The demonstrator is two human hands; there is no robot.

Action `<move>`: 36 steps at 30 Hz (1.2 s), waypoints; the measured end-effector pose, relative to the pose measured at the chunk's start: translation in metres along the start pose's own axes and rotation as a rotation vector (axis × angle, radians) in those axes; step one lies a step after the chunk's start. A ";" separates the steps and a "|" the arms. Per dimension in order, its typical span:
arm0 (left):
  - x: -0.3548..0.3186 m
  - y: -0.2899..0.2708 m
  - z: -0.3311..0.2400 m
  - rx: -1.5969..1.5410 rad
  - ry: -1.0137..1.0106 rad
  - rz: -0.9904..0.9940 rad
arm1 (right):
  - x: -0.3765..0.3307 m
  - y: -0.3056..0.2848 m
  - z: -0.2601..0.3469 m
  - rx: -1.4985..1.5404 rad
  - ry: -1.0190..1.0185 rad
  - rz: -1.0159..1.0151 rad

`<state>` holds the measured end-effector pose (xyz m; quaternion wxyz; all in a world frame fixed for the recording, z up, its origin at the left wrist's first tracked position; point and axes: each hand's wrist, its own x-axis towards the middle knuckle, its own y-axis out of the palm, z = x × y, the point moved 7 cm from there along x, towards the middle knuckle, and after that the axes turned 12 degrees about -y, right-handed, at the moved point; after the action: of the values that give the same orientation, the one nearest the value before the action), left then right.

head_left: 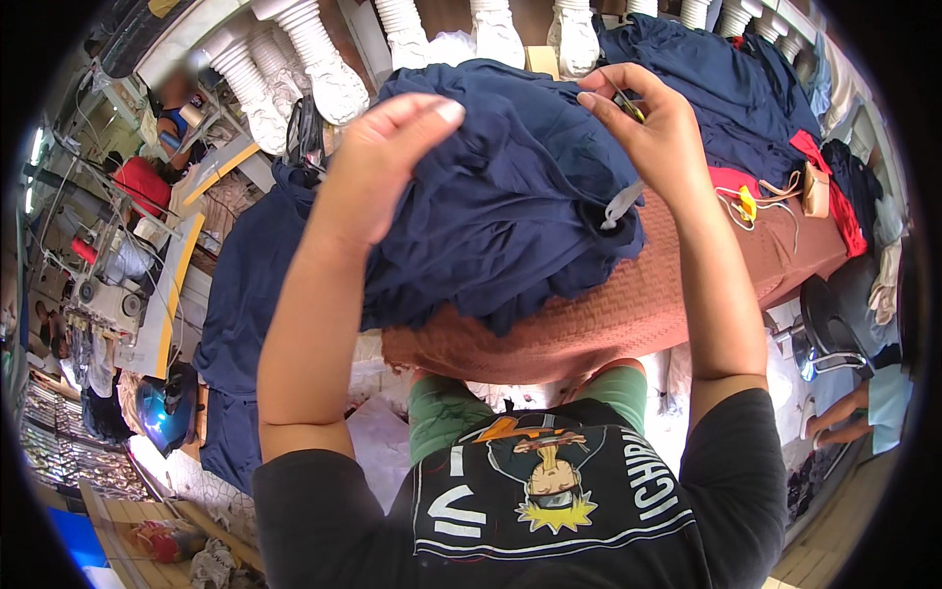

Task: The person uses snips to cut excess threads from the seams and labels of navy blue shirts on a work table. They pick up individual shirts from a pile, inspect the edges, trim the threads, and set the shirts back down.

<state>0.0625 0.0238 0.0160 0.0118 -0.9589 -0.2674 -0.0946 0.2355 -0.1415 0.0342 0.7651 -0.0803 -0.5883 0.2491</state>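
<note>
Handling navy cloth (481,231), table edge (535,368) open rightward

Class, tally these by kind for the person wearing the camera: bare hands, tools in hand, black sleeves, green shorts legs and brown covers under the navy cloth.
Hands (left hand, right hand): 2
Small yellow-and-dark tool: 1
Black sleeves: 2
Green shorts legs: 2
Brown cover under navy cloth: 1
Total: 8

White capital letters (659,481) stand on the black T-shirt (731,510) front.
</note>
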 end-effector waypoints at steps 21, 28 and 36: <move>-0.064 0.064 -0.014 0.844 0.764 -0.431 | -0.041 0.019 0.078 -0.018 -0.207 -0.070; -0.037 0.033 0.014 0.327 0.233 -0.314 | -0.039 0.010 0.060 0.788 0.091 -0.072; -0.036 0.035 0.011 0.112 0.152 -0.121 | -0.038 0.001 0.068 0.244 -0.133 0.106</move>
<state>0.0523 -0.0240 -0.0005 0.0798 -0.9289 -0.3280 -0.1525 0.1644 -0.1696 0.0213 0.7143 -0.0009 -0.5980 0.3636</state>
